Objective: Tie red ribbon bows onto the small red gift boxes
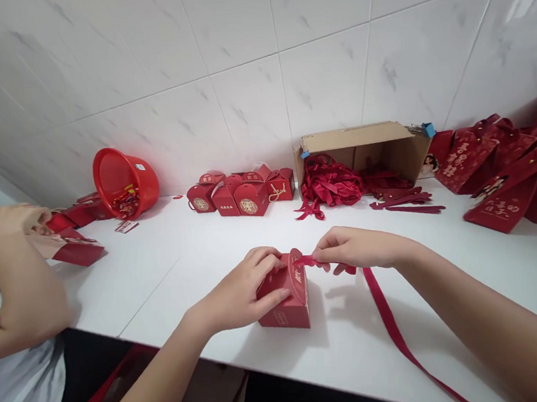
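A small red gift box [285, 317] stands on the white table near its front edge. My left hand [249, 289] grips it from the left, fingers over its top and thumb along the near side. At the box's upper right, my right hand [350, 248] pinches a red ribbon [389, 319]. One end of the ribbon reaches the box's top flap, and the long tail hangs below the hand and runs over the table toward the lower right. Whether the ribbon passes through the flap cannot be made out.
Several closed red boxes [251, 197] stand by the wall. An open carton [362, 135] holds ribbon bows [328, 182], with dark red strips beside it. A red bucket [144, 182] lies tipped at the left, near a person's arms [27, 277]. Taller red boxes [498, 196] crowd the right.
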Demonstrator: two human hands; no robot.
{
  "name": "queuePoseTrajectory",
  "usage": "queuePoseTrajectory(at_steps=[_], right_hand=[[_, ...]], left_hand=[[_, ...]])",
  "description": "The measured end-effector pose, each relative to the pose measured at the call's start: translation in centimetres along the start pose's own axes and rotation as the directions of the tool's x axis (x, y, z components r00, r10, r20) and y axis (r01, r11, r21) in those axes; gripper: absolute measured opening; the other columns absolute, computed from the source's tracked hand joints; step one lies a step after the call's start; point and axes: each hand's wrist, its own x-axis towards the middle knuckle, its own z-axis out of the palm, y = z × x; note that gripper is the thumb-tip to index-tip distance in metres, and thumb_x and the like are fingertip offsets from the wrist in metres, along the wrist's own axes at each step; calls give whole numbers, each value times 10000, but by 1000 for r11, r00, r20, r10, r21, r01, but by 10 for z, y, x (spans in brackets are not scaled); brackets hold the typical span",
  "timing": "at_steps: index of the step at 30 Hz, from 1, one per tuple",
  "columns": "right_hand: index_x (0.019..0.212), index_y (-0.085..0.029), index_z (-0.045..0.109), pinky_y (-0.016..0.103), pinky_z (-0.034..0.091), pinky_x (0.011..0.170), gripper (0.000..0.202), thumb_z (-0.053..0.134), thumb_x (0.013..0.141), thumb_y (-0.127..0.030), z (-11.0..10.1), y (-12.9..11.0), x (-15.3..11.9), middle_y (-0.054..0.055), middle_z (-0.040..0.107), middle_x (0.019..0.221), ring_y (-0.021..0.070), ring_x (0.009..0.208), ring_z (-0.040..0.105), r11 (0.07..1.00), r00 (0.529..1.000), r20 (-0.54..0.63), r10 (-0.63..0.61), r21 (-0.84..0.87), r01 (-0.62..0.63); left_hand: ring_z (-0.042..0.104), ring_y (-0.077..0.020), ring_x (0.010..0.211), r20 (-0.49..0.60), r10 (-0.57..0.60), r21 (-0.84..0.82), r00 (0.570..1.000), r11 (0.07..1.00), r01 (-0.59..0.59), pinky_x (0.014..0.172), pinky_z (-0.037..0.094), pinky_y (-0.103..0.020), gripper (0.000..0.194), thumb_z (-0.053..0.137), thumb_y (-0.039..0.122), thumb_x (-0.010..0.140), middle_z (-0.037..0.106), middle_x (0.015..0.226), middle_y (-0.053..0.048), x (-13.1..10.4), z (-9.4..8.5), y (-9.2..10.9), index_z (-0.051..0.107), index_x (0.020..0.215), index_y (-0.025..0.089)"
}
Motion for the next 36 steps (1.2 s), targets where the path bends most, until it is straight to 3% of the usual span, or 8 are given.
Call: queuePoseTrajectory(at_steps=[6,11,14,18,22,27,33,36], right_hand=[[613,-173,519,221,350,508,389,559,783,-520,2,-2,0,7,475,636,152,678,542,1000,1000,2,-31,5,31],[605,-163,517,217,341,532,352,509,820,-442,4,-7,-3,-2,477,648,108,617,425,995,995,6,-97,-35,97],[677,-156,568,217,326,513,299,487,827,-402,7,-4,0,3,504,684,99,594,398,995,996,-12,-86,-53,85],[766,-157,599,219,292,464,260,499,808,-393,12,1,6,5,536,715,92,549,384,998,997,-45,-58,-30,57],[763,-163,589,217,276,452,251,491,816,-388,13,3,8,4,538,726,94,557,390,997,996,-46,-75,-29,74],[767,-176,587,216,277,447,258,478,827,-402,13,3,7,1,536,733,101,570,402,996,996,-40,-77,-40,76],[726,-162,564,220,289,459,351,468,848,-477,14,-1,5,16,535,726,110,585,426,994,995,-46,-83,-72,80],[742,-161,583,231,332,480,402,460,854,-527,14,0,4,24,559,724,125,599,469,993,995,-59,-78,-96,72]], left_hand=[[532,-234,1082,-115,-8,-1,993,1000,8,924,478,-377,271,552,307,840,537,1188,-99,0,12,8,564,1100,232],[546,-232,1063,-131,-16,33,991,999,20,897,492,-377,313,538,322,848,555,1180,-95,0,13,13,527,1146,227],[546,-241,1092,-200,8,90,980,996,10,925,478,-397,325,527,302,851,566,1199,-100,3,15,15,509,1163,216],[518,-253,1165,-382,63,195,922,981,14,984,439,-424,207,531,232,833,580,1209,-98,8,21,15,572,1034,202],[560,-237,1093,-519,160,286,839,958,-6,934,458,-422,113,524,185,845,656,1063,-60,11,24,14,631,818,210],[578,-233,1044,-557,228,359,799,933,-16,897,466,-411,162,542,149,828,686,976,-38,10,24,13,652,723,206],[576,-233,1036,-584,182,330,791,944,27,876,468,-405,154,545,142,812,679,978,-36,7,22,11,632,703,207],[581,-230,1020,-628,162,296,761,954,41,868,476,-400,144,555,147,809,672,964,-40,5,18,9,626,699,207]])
